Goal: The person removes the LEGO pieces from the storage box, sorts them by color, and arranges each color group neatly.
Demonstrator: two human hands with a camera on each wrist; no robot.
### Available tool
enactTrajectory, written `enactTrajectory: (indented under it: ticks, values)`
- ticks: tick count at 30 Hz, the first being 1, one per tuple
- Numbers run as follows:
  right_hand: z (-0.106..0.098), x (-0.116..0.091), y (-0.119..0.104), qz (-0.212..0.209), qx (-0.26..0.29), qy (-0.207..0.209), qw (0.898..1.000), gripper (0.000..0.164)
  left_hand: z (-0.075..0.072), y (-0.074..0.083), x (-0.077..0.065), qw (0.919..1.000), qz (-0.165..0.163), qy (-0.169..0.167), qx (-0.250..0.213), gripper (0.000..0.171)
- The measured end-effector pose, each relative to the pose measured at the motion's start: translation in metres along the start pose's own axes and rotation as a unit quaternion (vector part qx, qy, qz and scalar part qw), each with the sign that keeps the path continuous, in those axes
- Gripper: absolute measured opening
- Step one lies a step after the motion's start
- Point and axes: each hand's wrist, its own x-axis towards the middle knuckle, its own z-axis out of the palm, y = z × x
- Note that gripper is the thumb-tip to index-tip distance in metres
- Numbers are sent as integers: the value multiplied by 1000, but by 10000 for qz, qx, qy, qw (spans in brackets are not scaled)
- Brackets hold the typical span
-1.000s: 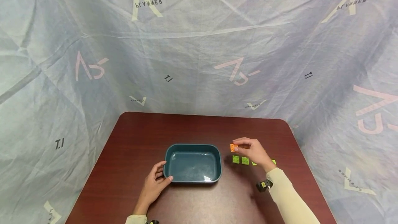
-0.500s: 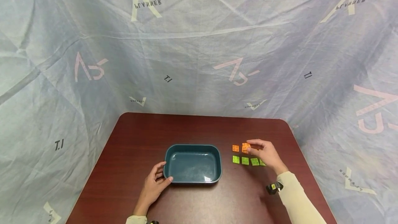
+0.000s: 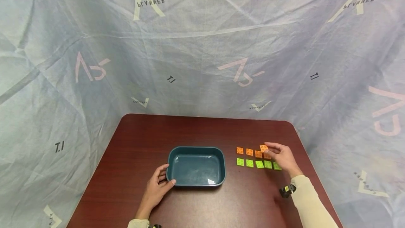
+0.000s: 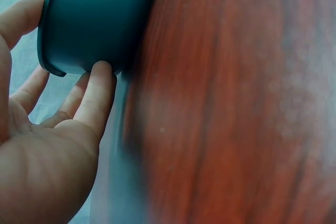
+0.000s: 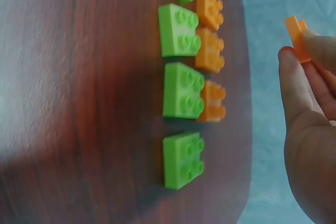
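A dark teal rectangular tray stands on the table, its inside bare. My left hand holds the tray's left end, thumb at the near corner and fingers along the side. In the left wrist view, fingertips touch the tray's outer wall. My right hand pinches an orange toy building brick between thumb and fingers, raised above a row of orange bricks. The right wrist view shows this held brick apart from the others. Nearer than the orange row lies a row of green bricks.
The dark red wooden table has rounded far corners. Grey printed cloth hangs behind it and at both sides. Both rows lie to the right of the tray, with a strip of table between.
My right hand has moved rightward along the orange row, pinching an orange brick. Bricks earlier covered by the hand now show. My left hand and the tray stay put.
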Motion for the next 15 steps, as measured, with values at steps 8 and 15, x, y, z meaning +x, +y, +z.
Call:
enactTrajectory:
  ticks: [8, 15]
  values:
    - [-8, 3, 20, 454, -31, 124, 9989, 52, 0, 0, 1, 10000, 30, 27, 9, 70]
    - [-17, 3, 33, 633, -273, 269, 9973, 55, 0, 0, 2, 10000, 22, 29, 20, 70]
